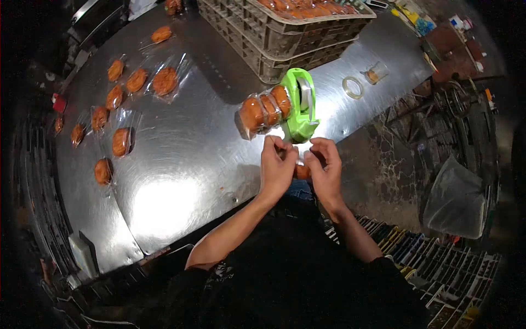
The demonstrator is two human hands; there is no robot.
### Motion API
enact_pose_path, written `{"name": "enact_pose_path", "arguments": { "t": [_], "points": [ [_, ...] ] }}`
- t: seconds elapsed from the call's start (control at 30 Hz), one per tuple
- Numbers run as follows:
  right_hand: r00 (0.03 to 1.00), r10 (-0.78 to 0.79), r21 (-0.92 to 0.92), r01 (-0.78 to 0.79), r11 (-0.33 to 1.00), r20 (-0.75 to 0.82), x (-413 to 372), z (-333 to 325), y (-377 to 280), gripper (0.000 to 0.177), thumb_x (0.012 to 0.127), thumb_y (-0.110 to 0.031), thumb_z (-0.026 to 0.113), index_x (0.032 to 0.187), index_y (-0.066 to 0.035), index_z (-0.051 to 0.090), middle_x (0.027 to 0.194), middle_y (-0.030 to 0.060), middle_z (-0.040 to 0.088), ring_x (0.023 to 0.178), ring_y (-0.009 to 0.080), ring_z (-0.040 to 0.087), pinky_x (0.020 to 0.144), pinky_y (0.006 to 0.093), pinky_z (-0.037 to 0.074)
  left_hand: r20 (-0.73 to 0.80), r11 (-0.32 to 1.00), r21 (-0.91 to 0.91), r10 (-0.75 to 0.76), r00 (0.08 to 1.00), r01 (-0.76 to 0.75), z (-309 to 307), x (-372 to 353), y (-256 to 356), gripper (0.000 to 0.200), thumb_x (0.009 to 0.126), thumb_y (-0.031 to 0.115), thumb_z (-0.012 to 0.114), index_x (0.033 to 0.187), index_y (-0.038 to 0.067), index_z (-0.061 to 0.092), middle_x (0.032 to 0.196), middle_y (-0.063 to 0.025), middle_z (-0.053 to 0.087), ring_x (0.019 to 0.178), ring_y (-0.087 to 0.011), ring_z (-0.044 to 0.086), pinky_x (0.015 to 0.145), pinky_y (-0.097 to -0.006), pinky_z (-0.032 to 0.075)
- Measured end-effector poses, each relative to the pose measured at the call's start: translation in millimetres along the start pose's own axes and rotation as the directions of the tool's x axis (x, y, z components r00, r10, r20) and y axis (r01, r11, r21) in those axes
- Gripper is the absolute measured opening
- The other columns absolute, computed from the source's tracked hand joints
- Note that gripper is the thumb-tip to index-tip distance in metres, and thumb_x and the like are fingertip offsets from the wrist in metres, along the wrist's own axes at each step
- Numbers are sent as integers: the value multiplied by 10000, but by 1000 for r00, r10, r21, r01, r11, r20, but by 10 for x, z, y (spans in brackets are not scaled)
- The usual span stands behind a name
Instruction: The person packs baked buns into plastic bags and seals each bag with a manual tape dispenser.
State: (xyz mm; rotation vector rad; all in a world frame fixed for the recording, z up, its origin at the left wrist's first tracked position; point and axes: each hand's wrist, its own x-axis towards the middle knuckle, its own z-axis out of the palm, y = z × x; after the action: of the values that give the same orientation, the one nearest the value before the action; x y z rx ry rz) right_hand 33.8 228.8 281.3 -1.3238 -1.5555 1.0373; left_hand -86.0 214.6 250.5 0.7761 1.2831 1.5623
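Bun (302, 171), in the head view, sits between the left hand (278, 171) and right hand (327, 174), near the dispenser (301, 129). Both hands curl nearly closed; exactly what they pinch, I cannot tell. Likely light, soft and slick-wrapped, it wants gentle holding by its sides.

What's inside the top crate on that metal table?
Orange-brown food pieces in shiny clear plastic show at the top of the crate. Anything deeper is hidden beneath them, and the picture's edge cuts off the far side.
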Motion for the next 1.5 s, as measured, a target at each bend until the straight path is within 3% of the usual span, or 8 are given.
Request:
{"name": "enact_pose_path", "arguments": {
  "t": [0.13,0.43,0.63,0.73,0.9,1.2,1.3,1.5],
  "points": [
    [841,437,258,-521,814,320,156,-301,123,406,978,-351,529,1048,39,622,923,46,617,832,125,545,786,279,452,109,993,120,-35,993,21,153,-163,118,198,857,12,603,925,27,418,805,-48,506,739,-108,521,669,-255,454],
    [894,218,131,-289,948,393,1126,-519,324,322,905,-276,642,848,40,663,725,16,594,657,82,485,610,242,387,179,998,54,-46,983,37,521,-174,111,363,886,-38,546,1241,39,540,996,-46,599,811,-74,535,721,-206,441],
    [858,144,189,-266,945,493,1525,-473,555,207,866,-170,662,889,36,672,769,24,628,689,84,524,637,240,417,132,969,167,-207,969,184,660,-86,-11,256,906,-8,536,1129,14,662,1006,-47,648,847,-80,560,763,-223,456],
    [830,119,227,-282,932,545,1600,-452,583,189,875,-164,660,907,21,672,785,12,627,724,76,523,673,237,414,86,994,89,-77,993,70,750,-40,-9,229,915,-3,534,1096,9,674,1008,-44,663,873,-82,574,791,-231,456],
    [812,76,229,-252,940,579,1685,-372,680,148,894,-141,658,911,5,665,792,-11,613,761,58,516,710,219,403,-11,976,-20,-216,976,216,724,-42,-47,214,935,2,522,1100,-44,649,951,-85,668,726,-74,606,610,-220,513],
    [919,-12,52,-10,999,395,1539,-307,843,221,848,-195,677,872,25,676,736,103,665,674,149,607,636,309,478,-90,958,108,-256,962,265,679,67,-441,251,891,-3,534,1108,-41,654,953,-68,663,754,-82,585,670,-236,481],
    [941,16,52,-35,998,338,1522,-290,861,231,855,-206,674,886,24,676,752,130,672,709,180,632,666,321,489,86,915,54,-404,911,400,732,136,-716,273,859,-23,527,1101,-44,653,965,-68,662,776,-107,586,706,-255,484],
    [987,52,21,-56,998,153,1509,-859,798,357,883,-277,679,1107,-7,610,849,93,654,707,159,596,651,308,485,14,979,76,-191,982,189,954,113,-262,314,840,-75,483,1112,-46,637,989,-90,661,852,-131,607,787,-267,501]
  ]
}}
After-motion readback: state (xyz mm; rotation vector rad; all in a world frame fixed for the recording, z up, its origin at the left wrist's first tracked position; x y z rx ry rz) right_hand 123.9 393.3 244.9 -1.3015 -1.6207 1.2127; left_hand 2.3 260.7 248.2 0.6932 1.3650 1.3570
